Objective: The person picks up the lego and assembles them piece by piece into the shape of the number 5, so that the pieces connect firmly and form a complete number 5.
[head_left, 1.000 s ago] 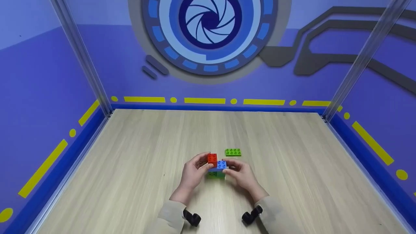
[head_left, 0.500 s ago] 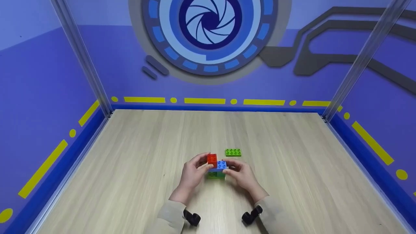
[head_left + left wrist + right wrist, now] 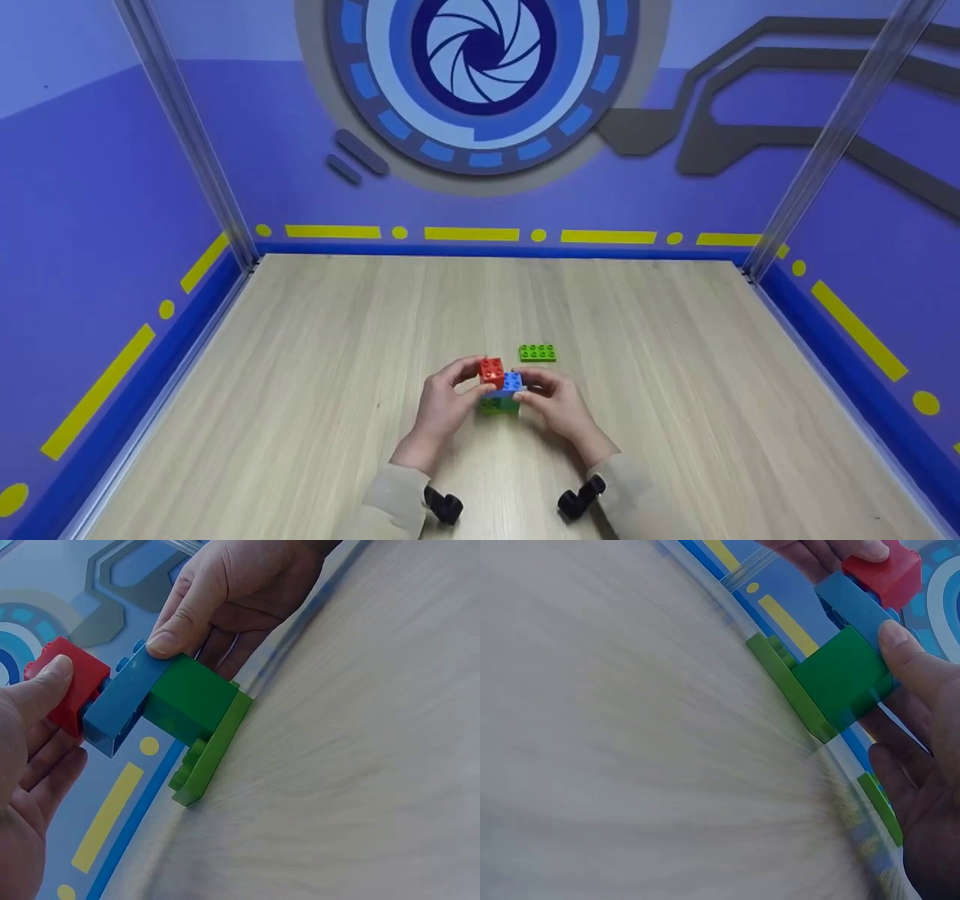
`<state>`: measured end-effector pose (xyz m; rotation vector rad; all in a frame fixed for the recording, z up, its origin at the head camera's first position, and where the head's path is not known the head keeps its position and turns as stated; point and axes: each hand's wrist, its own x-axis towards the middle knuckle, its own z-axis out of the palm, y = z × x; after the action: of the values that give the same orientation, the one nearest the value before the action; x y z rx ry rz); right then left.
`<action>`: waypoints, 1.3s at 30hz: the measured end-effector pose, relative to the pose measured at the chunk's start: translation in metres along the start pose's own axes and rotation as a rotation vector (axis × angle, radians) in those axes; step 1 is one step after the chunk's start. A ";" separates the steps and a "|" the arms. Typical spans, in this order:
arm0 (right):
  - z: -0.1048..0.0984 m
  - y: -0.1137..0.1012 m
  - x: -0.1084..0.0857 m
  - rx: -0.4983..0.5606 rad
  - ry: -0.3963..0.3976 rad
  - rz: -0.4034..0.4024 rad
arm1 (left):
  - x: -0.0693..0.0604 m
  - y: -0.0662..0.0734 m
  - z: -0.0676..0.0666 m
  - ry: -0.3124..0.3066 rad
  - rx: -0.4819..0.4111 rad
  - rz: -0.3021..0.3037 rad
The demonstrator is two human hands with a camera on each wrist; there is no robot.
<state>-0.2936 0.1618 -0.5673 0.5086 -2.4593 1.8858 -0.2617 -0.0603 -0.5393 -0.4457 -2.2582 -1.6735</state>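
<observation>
Evidently, both hands work close together over the wooden table [image 3: 300, 360], and the directions here are counted in the head view, around the blue block [image 3: 512, 382]. The left hand [image 3: 444, 401] is at about half past eight, with its forearm coming from seven o'clock; the back of this hand is turned upward. Its thumb lies on the near face of the red block [image 3: 491, 371], and its other fingers are bent behind, so the block is pinched. The right hand [image 3: 559, 401] is at about half past three, with its forearm coming from between four and five o'clock. It grips the blue block, the thumb on the near face and the fingers on the far side. The red block sits at ten o'clock, over the left part of the blue one, and it is a little tilted; in the left wrist view, a blue stud shows between them. Under the blue block is a dark green block [image 3: 191, 697], which stands upon a light green plate [image 3: 214, 754]. Another green plate [image 3: 538, 352] lies apart on the table, between one and two o'clock, near the right fingers.
</observation>
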 end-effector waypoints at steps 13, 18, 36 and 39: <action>0.001 0.000 -0.001 0.018 0.009 0.017 | -0.003 -0.003 0.003 0.018 0.037 0.047; 0.001 -0.002 -0.002 0.027 0.011 0.022 | -0.002 -0.003 0.003 0.015 0.049 0.051; 0.001 -0.001 -0.001 0.008 0.002 0.023 | 0.001 -0.002 0.003 -0.023 -0.055 -0.098; 0.001 0.000 -0.001 0.014 -0.003 0.012 | 0.000 -0.002 0.003 -0.029 -0.100 -0.139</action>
<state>-0.2929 0.1613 -0.5677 0.4982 -2.4580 1.9100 -0.2629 -0.0584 -0.5416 -0.3447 -2.2806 -1.8659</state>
